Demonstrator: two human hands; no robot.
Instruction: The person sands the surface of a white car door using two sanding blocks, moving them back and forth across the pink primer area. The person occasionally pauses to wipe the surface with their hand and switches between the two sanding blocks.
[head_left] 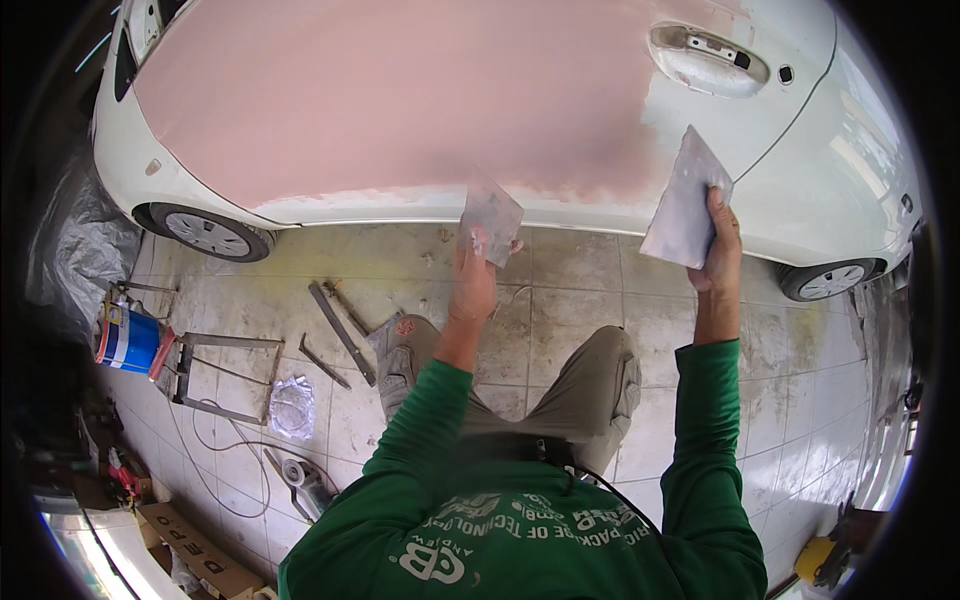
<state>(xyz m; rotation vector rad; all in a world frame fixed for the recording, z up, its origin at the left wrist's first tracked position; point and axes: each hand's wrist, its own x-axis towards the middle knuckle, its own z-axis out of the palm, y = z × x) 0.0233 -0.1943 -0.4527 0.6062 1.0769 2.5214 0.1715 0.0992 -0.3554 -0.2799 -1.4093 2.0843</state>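
Note:
In front of me is the side of a white car [330, 212], with a broad patch of pink body putty [420, 100] over its door panels. My left hand [473, 283] is closed on a thin, see-through-looking putty spreader [494, 212], held up near the car's lower sill. Farther right, my right hand [716, 262] grips a larger flat grey plate [683, 205] by its right edge, with the thumb on its smeared face. The plate overlaps the white panel in view, below the door handle [708, 60]. Whether either tool touches the car I cannot tell.
A metal frame [225, 340], dark metal bars [343, 333] and a crumpled clear plastic piece [292, 407] lie left on the tiled floor. Nearby are a blue can [135, 338], a corded power tool [305, 482] and a cardboard box [195, 550].

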